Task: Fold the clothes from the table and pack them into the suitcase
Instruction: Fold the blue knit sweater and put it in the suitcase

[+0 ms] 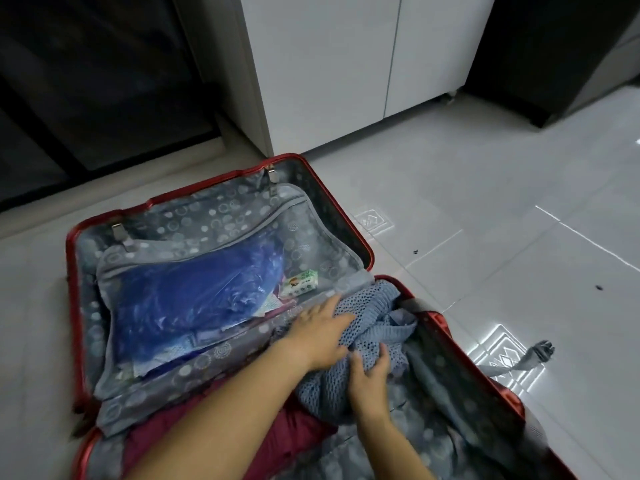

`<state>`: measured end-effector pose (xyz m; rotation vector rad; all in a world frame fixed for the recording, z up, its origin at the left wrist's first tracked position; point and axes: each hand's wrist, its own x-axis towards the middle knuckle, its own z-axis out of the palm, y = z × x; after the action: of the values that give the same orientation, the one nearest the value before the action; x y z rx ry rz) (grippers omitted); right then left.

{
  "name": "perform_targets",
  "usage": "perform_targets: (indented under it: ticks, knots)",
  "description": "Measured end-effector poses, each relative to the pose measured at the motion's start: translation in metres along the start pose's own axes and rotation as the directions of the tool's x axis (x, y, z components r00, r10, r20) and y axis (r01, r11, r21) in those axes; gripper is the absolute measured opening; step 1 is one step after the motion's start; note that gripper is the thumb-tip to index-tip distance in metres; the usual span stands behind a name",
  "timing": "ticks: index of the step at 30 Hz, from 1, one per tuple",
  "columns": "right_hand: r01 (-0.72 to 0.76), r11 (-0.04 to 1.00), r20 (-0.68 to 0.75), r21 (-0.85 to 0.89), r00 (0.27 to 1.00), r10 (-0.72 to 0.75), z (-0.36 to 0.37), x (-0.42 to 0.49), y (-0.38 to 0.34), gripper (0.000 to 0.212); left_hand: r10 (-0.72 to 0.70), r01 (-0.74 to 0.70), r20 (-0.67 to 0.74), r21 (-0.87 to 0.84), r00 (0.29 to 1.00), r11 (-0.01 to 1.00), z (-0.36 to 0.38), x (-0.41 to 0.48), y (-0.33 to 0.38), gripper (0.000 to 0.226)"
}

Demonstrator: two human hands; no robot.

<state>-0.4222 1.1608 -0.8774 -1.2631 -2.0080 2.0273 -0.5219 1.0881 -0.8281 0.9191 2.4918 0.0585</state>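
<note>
The left hand (322,330) lay flat on the knit (377,306), fingers straight and spread, pressing it down. Just beside it and nearer the person, the right hand (369,379) gripped a fold of the same knit, thumb and fingers curled into it. The knit was pale blue-grey, open-meshed and dotted with small holes, bunched in soft ridges rather than laid flat, and it sat in the near half of the suitcase (372,258).

Below the wrists, under the left forearm, a maroon cloth (214,420) filled the same half, smooth and dull. Round both lay the lining (460,386), grey with pale printed circles, loose and wrinkled to the right of the right hand.

Left of the left hand the other half was covered by a zipped divider of the same print, through whose mesh panel showed a glossy, crinkled blue bag (194,299) and, just beyond the fingertips, a small green-and-white packet (299,284). The shell was hard, red and round-cornered.

Right of the hands a grey strap (533,358) trailed over the rim onto the floor (485,202) of shiny pale tiles. Well beyond stood a white cabinet (329,64).
</note>
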Motion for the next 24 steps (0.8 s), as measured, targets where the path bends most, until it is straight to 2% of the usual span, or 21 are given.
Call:
perform_targets:
  ticks: [1, 2, 3, 4, 5, 6, 7, 8, 9, 10, 12, 14, 16, 18, 19, 21, 22, 24]
  knots:
    - [0.009, 0.995, 0.053, -0.095, 0.999, -0.004, -0.002, 0.000, 0.002, 0.061, 0.013, -0.008, -0.112, 0.045, 0.994, 0.999, 0.010, -0.009, 0.003, 0.066]
    - [0.040, 0.963, 0.111, -0.268, 0.994, -0.011, -0.008, -0.001, 0.001, 0.061, 0.033, -0.013, -0.226, 0.089, 0.973, 0.996, 0.021, -0.020, 0.005, 0.065]
    - [0.110, 0.862, 0.163, -0.495, 0.986, -0.031, -0.019, 0.000, -0.001, 0.062, 0.044, -0.011, -0.302, 0.108, 0.952, 0.994, 0.033, -0.031, 0.007, 0.064]
    - [0.204, 0.665, 0.189, -0.718, 0.977, -0.095, -0.032, 0.003, -0.006, 0.062, 0.041, -0.007, -0.351, 0.097, 0.935, 0.995, 0.048, -0.040, 0.007, 0.064]
    - [0.299, 0.407, 0.222, -0.863, 0.948, -0.227, -0.048, 0.010, -0.010, 0.064, 0.010, 0.014, -0.360, 0.063, 0.933, 0.998, 0.059, -0.048, 0.008, 0.065]
    - [0.376, 0.178, 0.295, -0.909, 0.884, -0.362, -0.061, 0.021, -0.014, 0.066, -0.043, 0.063, -0.339, 0.051, 0.940, 0.997, 0.066, -0.056, 0.008, 0.069]
    - [0.467, 0.018, 0.413, -0.884, 0.798, -0.438, -0.070, 0.033, -0.017, 0.067, -0.104, 0.115, -0.284, 0.021, 0.953, 0.993, 0.074, -0.059, 0.007, 0.078]
    - [0.560, -0.107, 0.540, -0.821, 0.705, -0.459, -0.075, 0.042, -0.022, 0.067, -0.137, 0.139, -0.261, -0.013, 0.955, 0.990, 0.080, -0.059, 0.005, 0.086]
    - [0.642, -0.206, 0.660, -0.739, 0.625, -0.418, -0.075, 0.052, -0.026, 0.068, -0.162, 0.153, -0.199, -0.059, 0.967, 0.986, 0.086, -0.056, 0.004, 0.091]
    - [0.684, -0.281, 0.737, -0.673, 0.587, -0.335, -0.073, 0.062, -0.029, 0.069, -0.178, 0.167, -0.097, -0.113, 0.979, 0.979, 0.090, -0.052, 0.003, 0.097]
    - [0.705, -0.320, 0.770, -0.633, 0.616, -0.164, -0.061, 0.072, -0.033, 0.076, -0.186, 0.188, 0.024, -0.137, 0.982, 0.973, 0.090, -0.043, 0.002, 0.105]
    - [0.684, -0.385, 0.760, -0.620, 0.645, -0.079, -0.050, 0.080, -0.024, 0.091, -0.174, 0.186, 0.089, -0.165, 0.981, 0.969, 0.095, -0.033, -0.002, 0.109]
    - [0.638, -0.370, 0.683, -0.676, 0.731, 0.013, -0.045, 0.082, -0.016, 0.103, -0.162, 0.196, 0.169, -0.205, 0.972, 0.959, 0.098, -0.027, -0.006, 0.108]
    - [0.623, -0.411, 0.664, -0.666, 0.746, 0.055, -0.042, 0.079, -0.018, 0.107, -0.144, 0.183, 0.176, -0.230, 0.974, 0.956, 0.098, -0.026, -0.009, 0.106]
    - [0.632, -0.426, 0.681, -0.647, 0.731, 0.051, -0.043, 0.076, -0.018, 0.106, -0.134, 0.167, 0.152, -0.237, 0.979, 0.957, 0.098, -0.029, -0.011, 0.104]
    - [0.639, -0.394, 0.703, -0.661, 0.711, -0.026, -0.052, 0.064, -0.026, 0.094, -0.119, 0.147, 0.125, -0.242, 0.985, 0.959, 0.092, -0.045, -0.011, 0.100]
    - [0.625, -0.420, 0.705, -0.658, 0.708, -0.052, -0.057, 0.052, -0.034, 0.086, -0.120, 0.148, 0.123, -0.246, 0.985, 0.958, 0.088, -0.056, -0.009, 0.097]
    - [0.649, -0.405, 0.712, -0.644, 0.702, -0.006, -0.076, 0.019, -0.041, 0.073, -0.143, 0.180, 0.161, -0.241, 0.976, 0.954, 0.074, -0.093, -0.005, 0.093]
